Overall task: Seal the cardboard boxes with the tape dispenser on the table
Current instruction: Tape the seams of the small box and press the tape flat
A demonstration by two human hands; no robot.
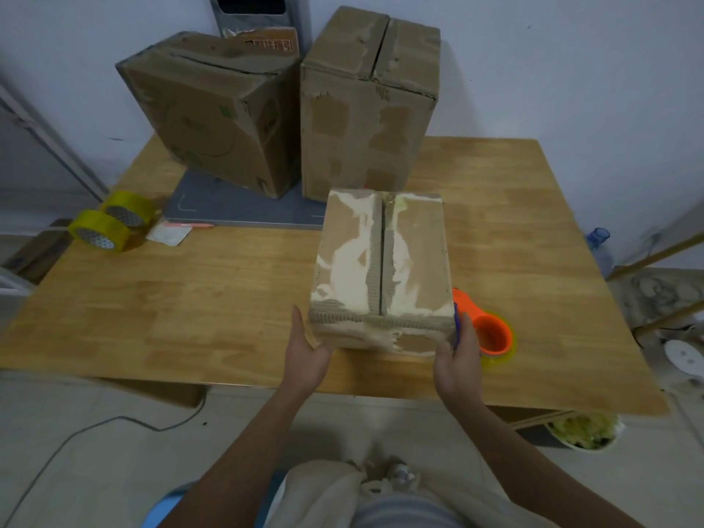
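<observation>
On the far left of the tabletop (160,299) lie two yellow tape rolls (110,222), touching each other near the edge, with a small white packet (168,235) just beside them. Behind these, a grey mat (236,209) carries the left box (207,108), tilted, its top flaps closed but with an open slit along the seam and no tape that I can see. Next to it stands the tall box (367,108), upright, its centre seam likewise dark and apparently untaped. Nearer the person, the small box (381,268) sits between both hands; its top is scarred with torn paper, and the middle seam shows as a bare gap. The left hand (306,354) presses against the box's near left corner with fingers fairly straight, thumb up along the side. The right hand (457,354) curls round the near right corner, gripping it. Just right of that hand the orange tape dispenser (491,329) rests on the tabletop, untouched, partly hidden by the box. Judging by this, no box is sealed yet: the small one is only being positioned, and all three seams remain to be taped.
</observation>
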